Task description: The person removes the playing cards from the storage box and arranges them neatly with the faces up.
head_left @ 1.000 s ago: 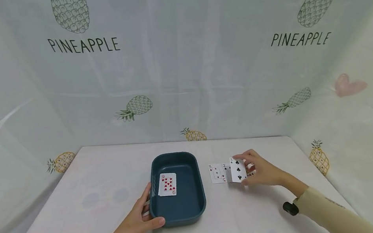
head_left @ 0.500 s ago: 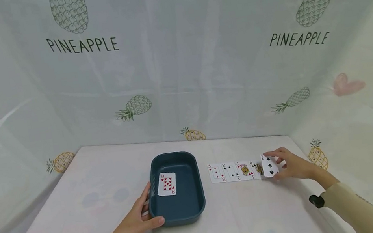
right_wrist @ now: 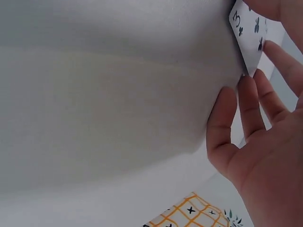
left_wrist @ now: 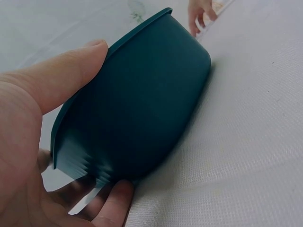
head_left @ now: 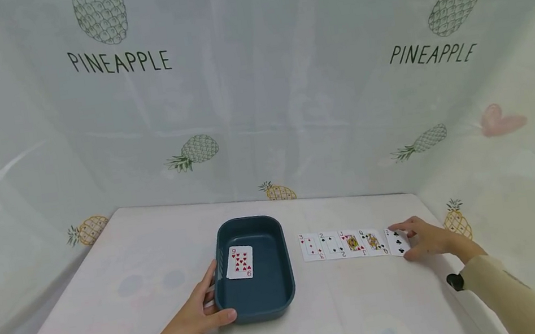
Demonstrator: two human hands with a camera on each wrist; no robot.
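Curling its grip round the near-left side of the blue tray (head_left: 265, 298), the left hand (head_left: 192, 319) holds it. Right of the tray, the right hand (head_left: 431, 239) pinches the three of clubs (head_left: 396, 243) between forefinger and thumb; the card has moved off the queen (head_left: 372, 240) it overlapped, making the row (head_left: 332, 245) five long. Under the tray, a cloth-covered worktop (head_left: 368, 301); behind, a pineapple-print sheet (head_left: 245, 79).

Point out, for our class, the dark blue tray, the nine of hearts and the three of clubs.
Dark blue tray (head_left: 272, 272): head view, bare floor right of the cards.
Nine of hearts (head_left: 240, 262): head view, middle of its face.
Three of clubs (head_left: 397, 242): head view, middle of its face.
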